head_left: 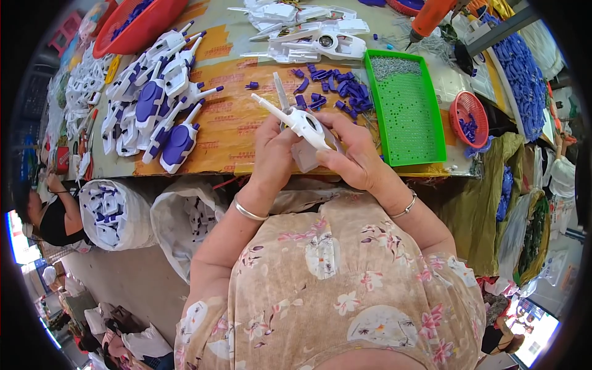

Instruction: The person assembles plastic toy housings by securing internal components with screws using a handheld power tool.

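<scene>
In front of my chest, both hands hold a white plastic toy shell (pixel 305 128) with a round opening and long thin tips pointing up and to the left. My left hand (pixel 271 153) is closed round its left side. At the other end, my right hand (pixel 356 154) grips it with thumb and fingers. A second, greyer white piece shows against the shell; whether the two are joined I cannot tell. Just beyond my hands lie loose small purple plastic parts (pixel 351 89). Farther back are stacked white shells (pixel 317 44), one with a dark round piece inside.
A green tray (pixel 407 117) of small metal screws stands right of my hands. An orange power screwdriver (pixel 427 21) hangs above it. White-and-purple toys (pixel 151 102) are heaped at left. A red basket (pixel 468 117) holds purple parts. Sacks (pixel 117 213) stand below the table edge; another person (pixel 55 209) sits left.
</scene>
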`<move>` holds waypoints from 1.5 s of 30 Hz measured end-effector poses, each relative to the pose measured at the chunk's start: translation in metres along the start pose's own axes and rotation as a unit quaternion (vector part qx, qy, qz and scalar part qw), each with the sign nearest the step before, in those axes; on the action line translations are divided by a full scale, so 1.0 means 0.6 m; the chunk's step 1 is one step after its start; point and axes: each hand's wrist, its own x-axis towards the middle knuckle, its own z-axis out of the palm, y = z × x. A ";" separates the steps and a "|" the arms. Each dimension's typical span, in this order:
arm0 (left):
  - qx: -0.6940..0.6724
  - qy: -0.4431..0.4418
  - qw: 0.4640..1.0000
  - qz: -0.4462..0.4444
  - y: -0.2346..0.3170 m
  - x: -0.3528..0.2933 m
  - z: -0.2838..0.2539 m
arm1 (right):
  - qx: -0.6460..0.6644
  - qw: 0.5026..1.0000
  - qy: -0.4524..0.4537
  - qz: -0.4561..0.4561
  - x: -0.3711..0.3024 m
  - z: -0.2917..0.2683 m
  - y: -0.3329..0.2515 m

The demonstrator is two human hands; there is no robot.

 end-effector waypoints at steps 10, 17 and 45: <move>0.100 -0.031 0.994 0.037 -0.002 -0.004 0.020 | 0.219 0.942 -0.073 0.244 0.022 -0.033 -0.003; 0.054 0.032 0.998 -0.012 -0.012 0.008 0.002 | 0.078 0.969 -0.071 0.224 0.016 -0.048 -0.032; -0.136 -0.006 0.980 -0.143 -0.016 0.025 -0.025 | -0.240 0.964 -0.084 -0.072 -0.039 -0.022 -0.013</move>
